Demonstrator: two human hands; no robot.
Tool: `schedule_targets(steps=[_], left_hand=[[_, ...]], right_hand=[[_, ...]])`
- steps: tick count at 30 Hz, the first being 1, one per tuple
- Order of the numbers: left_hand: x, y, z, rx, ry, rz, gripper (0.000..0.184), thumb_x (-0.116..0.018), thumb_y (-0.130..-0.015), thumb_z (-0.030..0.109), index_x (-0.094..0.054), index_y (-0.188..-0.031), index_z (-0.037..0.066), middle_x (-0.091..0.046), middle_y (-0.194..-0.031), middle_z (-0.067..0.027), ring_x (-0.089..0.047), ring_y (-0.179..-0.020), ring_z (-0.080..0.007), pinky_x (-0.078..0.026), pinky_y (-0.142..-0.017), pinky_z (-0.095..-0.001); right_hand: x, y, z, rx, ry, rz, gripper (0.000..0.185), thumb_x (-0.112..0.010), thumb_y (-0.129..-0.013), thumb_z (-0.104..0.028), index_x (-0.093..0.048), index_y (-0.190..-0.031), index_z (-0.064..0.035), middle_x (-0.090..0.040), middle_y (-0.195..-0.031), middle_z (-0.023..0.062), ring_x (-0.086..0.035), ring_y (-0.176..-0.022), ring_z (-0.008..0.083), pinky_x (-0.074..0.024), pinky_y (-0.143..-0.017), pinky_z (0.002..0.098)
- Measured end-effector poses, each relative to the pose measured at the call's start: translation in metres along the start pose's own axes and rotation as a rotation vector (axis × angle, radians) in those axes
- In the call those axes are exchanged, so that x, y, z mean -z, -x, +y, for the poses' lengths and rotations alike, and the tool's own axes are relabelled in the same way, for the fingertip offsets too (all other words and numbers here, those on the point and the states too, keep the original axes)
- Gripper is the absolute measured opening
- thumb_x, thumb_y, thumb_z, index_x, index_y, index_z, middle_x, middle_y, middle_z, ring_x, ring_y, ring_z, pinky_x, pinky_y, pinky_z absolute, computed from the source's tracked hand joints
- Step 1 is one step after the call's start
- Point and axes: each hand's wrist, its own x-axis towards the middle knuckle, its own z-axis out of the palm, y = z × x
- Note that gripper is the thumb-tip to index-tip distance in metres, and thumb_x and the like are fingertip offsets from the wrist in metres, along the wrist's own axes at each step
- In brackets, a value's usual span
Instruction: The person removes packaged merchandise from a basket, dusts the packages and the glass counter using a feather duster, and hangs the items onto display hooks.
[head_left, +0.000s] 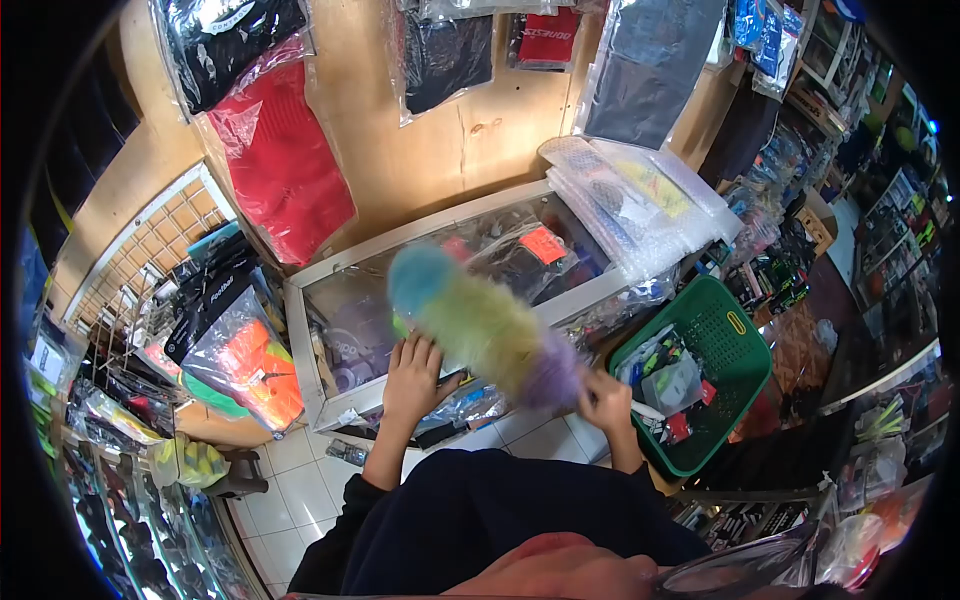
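Note:
A fluffy duster [480,325], blue at its far end, yellow-green in the middle and purple near the grip, is smeared by motion above a glass-topped display case [350,290]. My right hand [605,400] is closed around the duster's near end; the handle itself is mostly hidden. Fingers stretched out, my left hand [413,378] lies on the front edge of the case, just left of the duster. Under the glass are packaged goods, among them one with an orange label [542,244].
Bubble-wrapped packets [640,205] lie on the case's right end. A green plastic basket [735,380] holding small items stands at right. Packaged red sleeves [280,160] hang on the wooden wall. At left, an orange packaged item [250,360] hangs by a wire rack [150,240].

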Motion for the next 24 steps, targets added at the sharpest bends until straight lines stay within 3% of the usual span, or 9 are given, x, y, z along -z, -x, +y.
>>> schedule_targets(steps=[6,7,10,13,15,17,18,21,24], left_hand=[[0.006,-0.004,0.006,0.013,0.009,0.043,0.073,-0.072,-0.071,0.041,-0.047,-0.131,0.007,-0.045,-0.137,-0.0112,-0.038,-0.130,-0.0291,-0.035,-0.102,-0.0471],[0.005,-0.004,0.005,0.014,0.013,0.042,0.074,-0.073,-0.071,0.041,-0.047,-0.131,0.007,-0.045,-0.137,-0.0108,-0.038,-0.131,-0.0291,-0.035,-0.101,-0.0469],[0.005,-0.005,0.006,0.027,0.018,0.037,0.073,-0.074,-0.069,0.041,-0.049,-0.129,0.007,-0.046,-0.136,-0.0112,-0.039,-0.129,-0.0294,-0.036,-0.101,-0.0473],[-0.011,0.003,-0.005,0.080,-0.017,-0.108,0.072,-0.075,-0.067,0.040,-0.051,-0.126,0.006,-0.047,-0.134,-0.0115,-0.042,-0.127,-0.0298,-0.036,-0.100,-0.0471],[-0.004,-0.003,0.005,0.069,-0.026,0.015,0.070,-0.077,-0.064,0.038,-0.053,-0.123,0.006,-0.050,-0.132,-0.0112,-0.044,-0.125,-0.0297,-0.037,-0.099,-0.0465],[0.009,-0.010,0.011,0.040,0.025,0.080,0.072,-0.078,-0.061,0.036,-0.054,-0.122,0.007,-0.051,-0.131,-0.0107,-0.045,-0.124,-0.0294,-0.037,-0.099,-0.0455],[0.007,-0.011,0.011,0.044,0.037,0.087,0.073,-0.079,-0.060,0.034,-0.053,-0.123,0.007,-0.051,-0.131,-0.0105,-0.045,-0.124,-0.0291,-0.037,-0.099,-0.0450],[0.008,-0.012,0.014,0.054,0.038,0.091,0.073,-0.079,-0.060,0.034,-0.054,-0.123,0.007,-0.051,-0.131,-0.0107,-0.044,-0.125,-0.0291,-0.037,-0.099,-0.0445],[0.008,-0.013,0.015,0.049,0.031,0.096,0.071,-0.078,-0.060,0.035,-0.055,-0.121,0.007,-0.051,-0.130,-0.0110,-0.045,-0.125,-0.0295,-0.038,-0.099,-0.0442]], right_hand=[[-0.022,-0.014,0.010,-0.352,-0.024,0.227,0.020,-0.062,-0.081,-0.012,-0.068,-0.096,-0.0009,-0.065,-0.085,0.0219,-0.063,-0.073,0.0377,-0.0508,-0.063,0.0409],[-0.021,-0.012,0.007,-0.353,-0.028,0.226,0.020,-0.062,-0.081,-0.012,-0.068,-0.096,-0.0009,-0.065,-0.085,0.0219,-0.063,-0.073,0.0377,-0.0508,-0.063,0.0409],[-0.019,0.003,0.010,-0.008,-0.131,0.075,0.009,-0.063,-0.076,-0.009,-0.066,-0.082,-0.0028,-0.062,-0.073,0.0157,-0.059,-0.059,0.0355,-0.0476,-0.053,0.0399],[0.013,0.003,0.014,0.029,-0.011,-0.144,0.010,-0.062,-0.076,-0.009,-0.066,-0.084,-0.0041,-0.062,-0.073,0.0150,-0.058,-0.059,0.0362,-0.0474,-0.052,0.0406],[0.011,0.004,0.030,-0.016,0.031,-0.095,0.013,-0.062,-0.077,-0.011,-0.066,-0.087,-0.0038,-0.062,-0.075,0.0165,-0.059,-0.062,0.0375,-0.0485,-0.055,0.0402],[0.000,0.001,0.051,-0.174,-0.078,0.145,0.024,-0.064,-0.078,-0.014,-0.068,-0.100,-0.0067,-0.062,-0.076,0.0171,-0.060,-0.066,0.0390,-0.0486,-0.058,0.0429],[-0.006,-0.003,0.052,-0.245,-0.078,0.245,0.019,-0.062,-0.081,-0.014,-0.067,-0.095,-0.0031,-0.060,-0.072,0.0187,-0.059,-0.067,0.0407,-0.0483,-0.058,0.0430],[-0.008,-0.006,0.050,-0.313,-0.121,0.120,0.023,-0.061,-0.079,-0.012,-0.066,-0.099,-0.0015,-0.064,-0.085,0.0234,-0.063,-0.074,0.0402,-0.0504,-0.062,0.0415],[0.000,0.005,0.042,-0.148,-0.070,-0.030,0.020,-0.063,-0.079,-0.015,-0.068,-0.095,-0.0044,-0.063,-0.077,0.0180,-0.062,-0.067,0.0373,-0.0494,-0.058,0.0415]])
